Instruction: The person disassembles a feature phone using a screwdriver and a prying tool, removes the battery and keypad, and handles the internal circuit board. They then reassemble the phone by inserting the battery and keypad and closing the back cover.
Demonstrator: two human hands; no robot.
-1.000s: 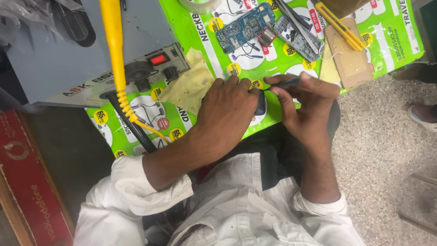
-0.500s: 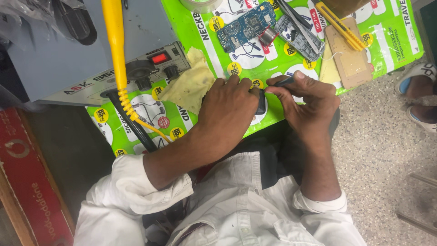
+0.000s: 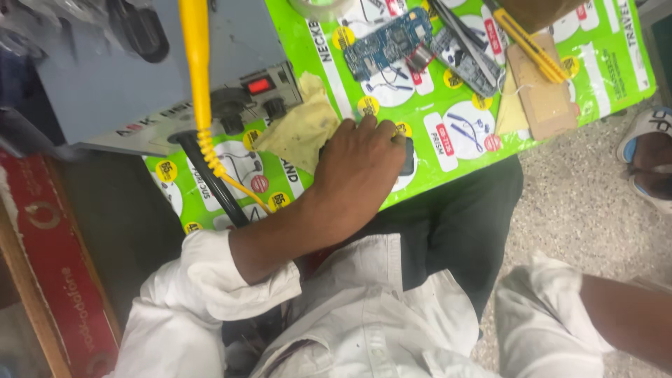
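the left hand lies palm down on a dark phone, fingers curled over it, pinning it to the green tabletop; only the phone's edge shows at the hand's 3 o'clock. a yellow cloth touches the hand at 9 o'clock. a blue circuit board lies at 12 o'clock, well apart. the right hand is out of frame; only its forearm shows at 5 o'clock

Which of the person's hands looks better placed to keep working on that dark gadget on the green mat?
Probably the left. The left hand rests on the dark device on the green mat. The right hand is out of view; only its forearm shows, off the table.
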